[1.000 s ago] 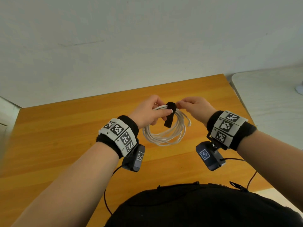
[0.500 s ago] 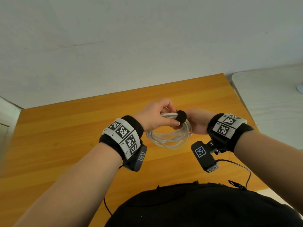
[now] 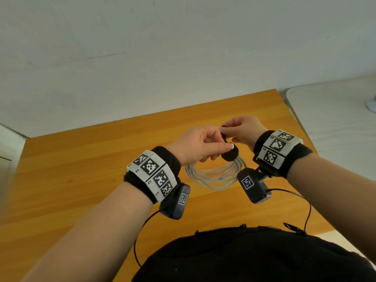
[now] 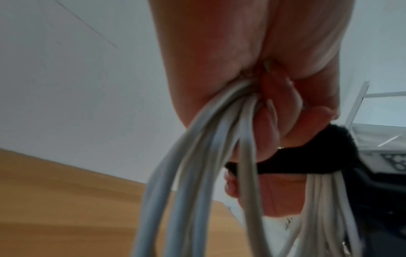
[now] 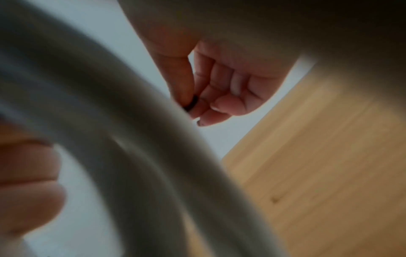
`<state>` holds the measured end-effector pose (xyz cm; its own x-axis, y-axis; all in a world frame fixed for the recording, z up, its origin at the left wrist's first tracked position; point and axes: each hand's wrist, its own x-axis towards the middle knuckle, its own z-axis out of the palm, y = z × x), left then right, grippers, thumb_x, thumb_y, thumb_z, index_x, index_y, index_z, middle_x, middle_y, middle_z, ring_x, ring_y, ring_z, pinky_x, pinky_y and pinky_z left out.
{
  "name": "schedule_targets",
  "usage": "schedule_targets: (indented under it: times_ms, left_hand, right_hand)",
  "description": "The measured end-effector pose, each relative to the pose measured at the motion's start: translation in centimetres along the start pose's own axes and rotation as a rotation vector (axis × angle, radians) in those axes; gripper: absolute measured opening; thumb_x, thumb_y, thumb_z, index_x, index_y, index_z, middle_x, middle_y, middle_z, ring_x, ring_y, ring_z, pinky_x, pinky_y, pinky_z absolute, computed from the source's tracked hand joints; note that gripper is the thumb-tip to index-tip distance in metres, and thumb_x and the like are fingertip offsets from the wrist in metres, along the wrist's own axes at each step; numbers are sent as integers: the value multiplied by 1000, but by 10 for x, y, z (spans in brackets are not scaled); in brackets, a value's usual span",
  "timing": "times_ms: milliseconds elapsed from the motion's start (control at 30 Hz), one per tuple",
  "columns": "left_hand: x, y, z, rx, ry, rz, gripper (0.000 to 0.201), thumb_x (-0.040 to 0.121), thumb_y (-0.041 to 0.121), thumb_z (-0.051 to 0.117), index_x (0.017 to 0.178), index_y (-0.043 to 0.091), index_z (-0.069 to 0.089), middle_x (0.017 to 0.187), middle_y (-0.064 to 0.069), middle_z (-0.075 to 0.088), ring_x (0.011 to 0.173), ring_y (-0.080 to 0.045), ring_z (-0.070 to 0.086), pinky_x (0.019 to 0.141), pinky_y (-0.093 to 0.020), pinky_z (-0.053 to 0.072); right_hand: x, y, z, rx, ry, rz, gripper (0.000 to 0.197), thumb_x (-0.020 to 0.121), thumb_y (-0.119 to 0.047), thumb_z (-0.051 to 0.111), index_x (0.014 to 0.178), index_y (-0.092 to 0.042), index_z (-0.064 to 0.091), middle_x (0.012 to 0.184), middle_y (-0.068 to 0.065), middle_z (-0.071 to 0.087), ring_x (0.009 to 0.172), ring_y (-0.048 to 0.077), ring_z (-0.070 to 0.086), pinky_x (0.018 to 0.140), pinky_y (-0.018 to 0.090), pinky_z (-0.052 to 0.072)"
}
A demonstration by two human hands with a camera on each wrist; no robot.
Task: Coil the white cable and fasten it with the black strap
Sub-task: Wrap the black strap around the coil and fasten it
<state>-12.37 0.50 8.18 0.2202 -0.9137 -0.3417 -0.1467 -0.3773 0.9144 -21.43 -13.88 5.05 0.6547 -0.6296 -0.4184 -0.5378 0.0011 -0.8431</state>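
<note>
The white cable hangs as a coil of several loops above the wooden table. My left hand grips the top of the coil, with its thumb on the black strap wrapped round the bundle. My right hand pinches the strap's free end just above the coil. In the left wrist view the cable runs out of my fist and the strap crosses the strands. In the right wrist view the blurred cable fills the foreground, and thumb and fingers pinch the strap.
A white table stands beside the wooden one on the right, with a narrow gap between them. A pale wall rises behind both. Thin black wires trail from the wrist cameras towards my black-clad body at the bottom edge.
The strap hung loose over the coil a second ago and is now wrapped round the bundle. Both hands have risen slightly, and my right hand has come up above the coil with the strap's end.
</note>
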Motion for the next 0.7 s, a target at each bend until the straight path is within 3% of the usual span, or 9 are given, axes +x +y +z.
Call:
schedule_targets:
  times_ms: [200, 400, 600, 700]
  left_hand:
    - [3, -11, -11, 20, 112, -92, 22, 88, 29, 63, 72, 19, 52, 53, 5, 55, 43, -13, 37, 45, -22, 30]
    - [6, -22, -14, -99, 268, -146, 22, 91, 29, 58, 76, 16, 51, 62, -1, 55, 45, -13, 36, 47, -24, 32]
    - [11, -31, -11, -167, 319, -193, 25, 93, 35, 53, 84, 12, 48, 67, -2, 54, 44, -11, 36, 46, -25, 34]
    - [12, -30, -9, -342, 290, -189, 29, 96, 34, 47, 92, 6, 48, 63, -3, 46, 36, -8, 31, 42, -23, 31]
  right_hand:
    - [-11, -19, -5, 203, -6, -98, 10, 83, -6, 67, 76, -11, 61, 79, 8, 67, 74, 19, 68, 67, 24, 59]
    - [-23, -20, 4, 124, 9, -204, 5, 81, -7, 69, 80, -8, 64, 85, 12, 70, 81, 24, 70, 76, 30, 59]
    - [-34, -15, 16, -104, 64, -341, 7, 76, -11, 74, 82, -8, 73, 84, 5, 72, 82, 18, 69, 80, 32, 57]
    - [-36, -11, 23, -148, 92, -441, 9, 75, -7, 75, 84, -7, 75, 91, 1, 69, 82, 10, 65, 80, 20, 53]
